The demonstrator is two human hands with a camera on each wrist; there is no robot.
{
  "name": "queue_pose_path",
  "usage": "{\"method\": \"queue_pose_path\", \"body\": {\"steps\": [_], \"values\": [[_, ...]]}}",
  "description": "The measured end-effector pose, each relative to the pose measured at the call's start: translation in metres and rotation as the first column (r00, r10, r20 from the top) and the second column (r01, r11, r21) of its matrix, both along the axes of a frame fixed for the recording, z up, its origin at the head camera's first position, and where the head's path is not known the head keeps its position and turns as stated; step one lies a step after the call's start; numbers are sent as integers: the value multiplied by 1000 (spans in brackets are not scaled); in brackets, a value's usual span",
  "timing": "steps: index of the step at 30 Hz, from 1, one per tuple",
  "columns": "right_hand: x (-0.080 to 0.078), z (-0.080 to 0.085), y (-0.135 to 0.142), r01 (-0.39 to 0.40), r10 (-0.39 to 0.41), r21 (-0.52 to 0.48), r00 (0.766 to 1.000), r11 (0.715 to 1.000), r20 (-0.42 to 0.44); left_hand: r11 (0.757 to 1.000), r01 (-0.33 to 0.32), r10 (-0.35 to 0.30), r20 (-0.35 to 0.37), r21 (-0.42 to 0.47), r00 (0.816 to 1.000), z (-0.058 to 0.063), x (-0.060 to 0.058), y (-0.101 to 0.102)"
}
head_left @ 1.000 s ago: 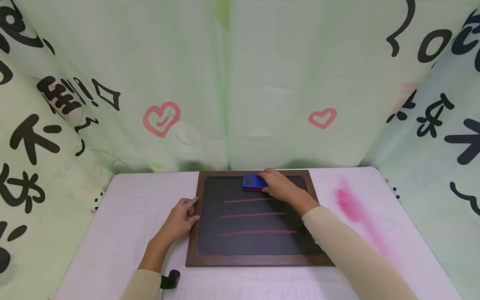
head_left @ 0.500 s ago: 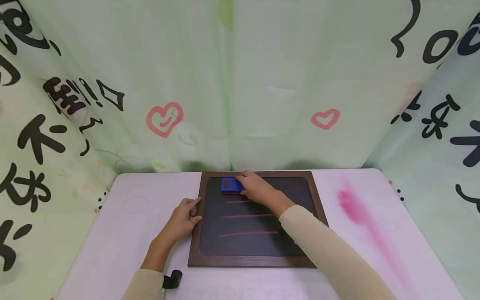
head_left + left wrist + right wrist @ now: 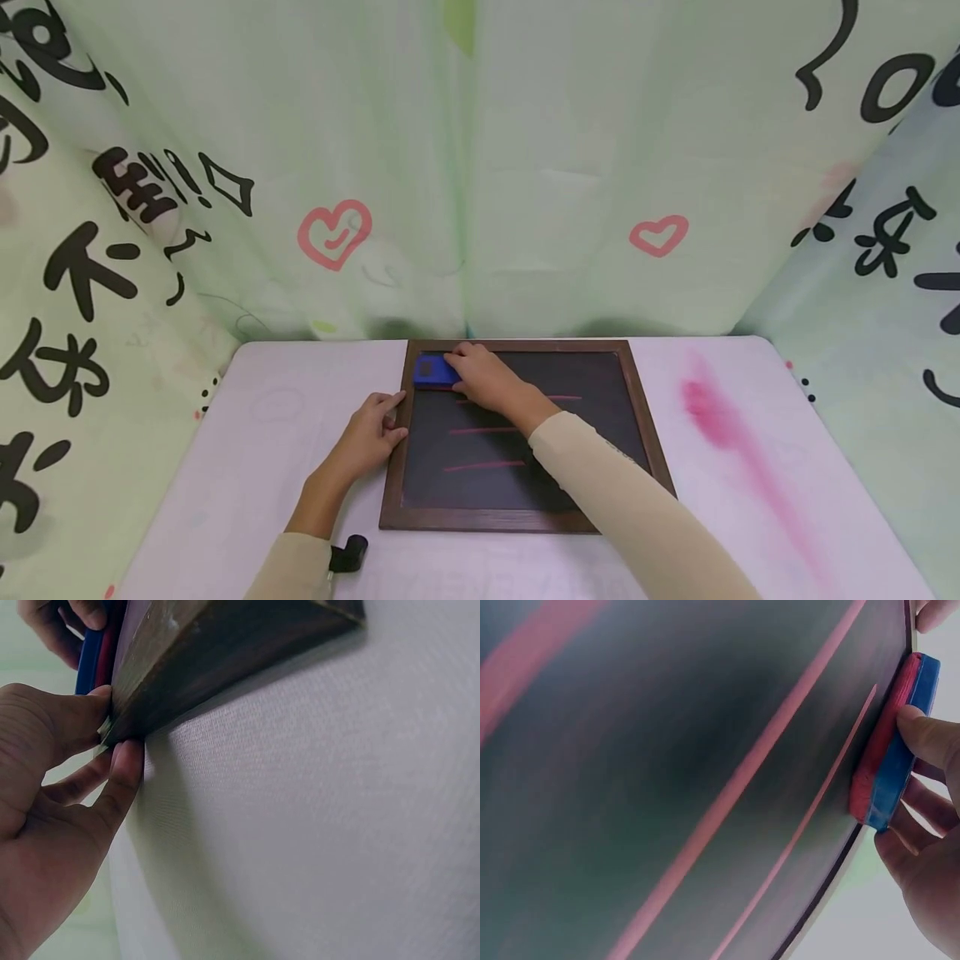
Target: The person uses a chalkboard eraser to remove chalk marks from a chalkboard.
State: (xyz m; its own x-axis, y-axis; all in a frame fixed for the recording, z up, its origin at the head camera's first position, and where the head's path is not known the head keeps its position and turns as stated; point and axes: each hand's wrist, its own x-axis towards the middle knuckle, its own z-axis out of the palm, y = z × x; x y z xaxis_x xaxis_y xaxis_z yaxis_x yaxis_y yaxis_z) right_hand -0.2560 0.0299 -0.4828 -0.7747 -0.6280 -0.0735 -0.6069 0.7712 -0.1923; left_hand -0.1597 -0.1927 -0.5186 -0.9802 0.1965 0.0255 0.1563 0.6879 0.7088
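A framed chalkboard point(image 3: 480, 521) with pink chalk lines point(image 3: 483, 467) lies on the table. Its wooden rim is brown. My right hand point(image 3: 491, 379) grips a blue eraser point(image 3: 431, 369) at the board's top left corner. In the right wrist view the eraser point(image 3: 892, 780) shows a red felt side against the board, the thumb on one side and fingers on the other. At the board's left edge, my left hand point(image 3: 363, 437) touches the frame with index finger and thumb. Close up in the left wrist view, the fingertips point(image 3: 127, 757) sit at the frame's lower edge point(image 3: 240, 660).
The white table point(image 3: 285, 400) has a pink smear point(image 3: 708, 408) right of the board. A small black object point(image 3: 350, 554) sits by my left cuff. Pale green curtains point(image 3: 540, 167) with black writing and pink hearts hang behind and at both sides.
My right hand has slid the eraser leftward along the top of the board, from near its middle to the left corner. The left hand has stayed at the frame's left edge.
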Motion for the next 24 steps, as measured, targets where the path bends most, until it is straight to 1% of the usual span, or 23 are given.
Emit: {"method": "queue_pose_path", "body": {"steps": [3,13,19,24], "values": [[0,2,-3,6,-6,-7,1000,1000,9,1000,-2,2,3,0,1000,2,0,0],[0,4,0,49,-48,-11,995,999,87,1000,-5,5,6,-8,1000,2,0,0],[-1,2,15,58,-54,-30,994,998,98,1000,-13,13,16,-8,1000,1,1,1],[-2,0,34,92,-85,-57,989,994,124,1000,-13,13,30,-11,999,1,1,1]]}}
